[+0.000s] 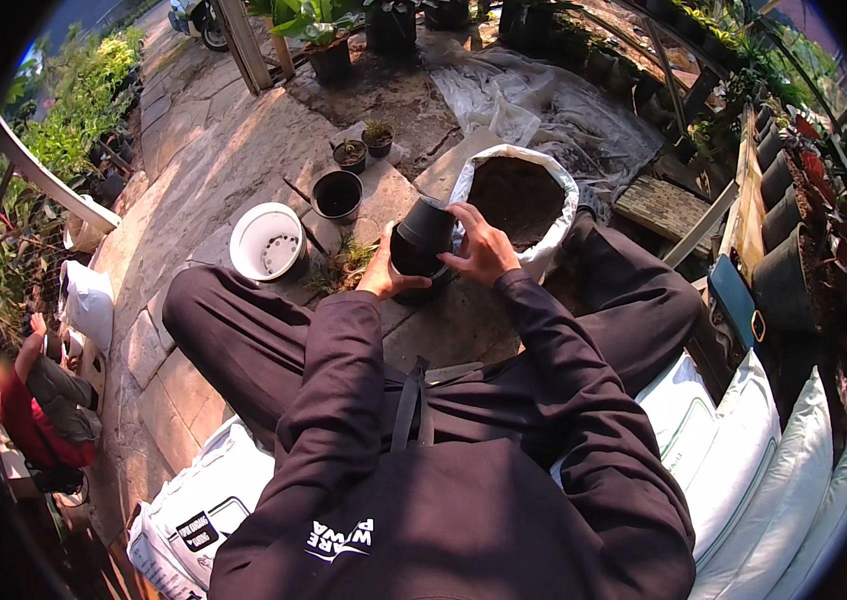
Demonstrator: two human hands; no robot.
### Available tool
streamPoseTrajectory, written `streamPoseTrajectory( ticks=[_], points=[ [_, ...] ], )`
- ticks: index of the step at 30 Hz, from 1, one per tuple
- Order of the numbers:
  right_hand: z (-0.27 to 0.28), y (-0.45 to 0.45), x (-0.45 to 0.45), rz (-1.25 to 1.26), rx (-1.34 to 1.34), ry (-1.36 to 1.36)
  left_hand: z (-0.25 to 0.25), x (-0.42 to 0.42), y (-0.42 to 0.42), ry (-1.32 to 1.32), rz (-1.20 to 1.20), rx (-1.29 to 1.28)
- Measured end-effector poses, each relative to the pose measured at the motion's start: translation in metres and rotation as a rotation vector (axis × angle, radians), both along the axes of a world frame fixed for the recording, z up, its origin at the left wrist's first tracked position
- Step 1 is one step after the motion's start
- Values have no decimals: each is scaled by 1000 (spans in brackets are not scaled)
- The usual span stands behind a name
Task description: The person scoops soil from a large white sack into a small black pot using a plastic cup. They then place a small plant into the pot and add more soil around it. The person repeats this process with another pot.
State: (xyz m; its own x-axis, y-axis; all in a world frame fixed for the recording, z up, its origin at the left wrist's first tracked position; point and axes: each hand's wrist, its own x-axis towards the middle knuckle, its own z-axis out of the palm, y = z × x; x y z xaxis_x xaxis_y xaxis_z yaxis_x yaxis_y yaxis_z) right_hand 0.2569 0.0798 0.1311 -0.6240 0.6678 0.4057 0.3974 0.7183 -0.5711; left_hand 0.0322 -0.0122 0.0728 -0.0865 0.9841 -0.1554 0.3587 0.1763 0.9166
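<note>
My right hand point(485, 249) grips the side of a small black plastic plant pot point(427, 223), tilted over with its base away from me. My left hand point(384, 270) holds the near left side of another black pot point(414, 264) just beneath it, thumb along the rim. Most of the lower pot's inside is hidden by the upper one. Close to my right hand stands an open white sack point(568, 196) filled with dark soil point(517, 193). Beside my left hand, a small clump of plants point(351, 262) lies on the paving.
A white pot with drainage holes point(242, 244) and a black pot point(337, 196) stand to the left. Beyond are two small potted seedlings point(351, 154) and plastic sheeting point(528, 90). White sacks point(731, 420) flank me. Another person point(45, 420) sits far left.
</note>
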Motion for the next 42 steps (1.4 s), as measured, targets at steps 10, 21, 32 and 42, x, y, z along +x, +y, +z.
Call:
streamPoseTrajectory(
  ticks=[10, 21, 32, 42],
  points=[
    [-30, 61, 57, -783, 41, -164, -18, -3, 6, -10, 9, 20],
    [-29, 65, 56, -631, -283, -458, -20, -3, 6, -14, 13, 31],
    [-25, 78, 72, -683, -410, -87, -22, -5, 6, -1, 12, 49],
    [-31, 85, 77, -646, -398, -125, -27, -5, 7, -5, 13, 55]
  ],
)
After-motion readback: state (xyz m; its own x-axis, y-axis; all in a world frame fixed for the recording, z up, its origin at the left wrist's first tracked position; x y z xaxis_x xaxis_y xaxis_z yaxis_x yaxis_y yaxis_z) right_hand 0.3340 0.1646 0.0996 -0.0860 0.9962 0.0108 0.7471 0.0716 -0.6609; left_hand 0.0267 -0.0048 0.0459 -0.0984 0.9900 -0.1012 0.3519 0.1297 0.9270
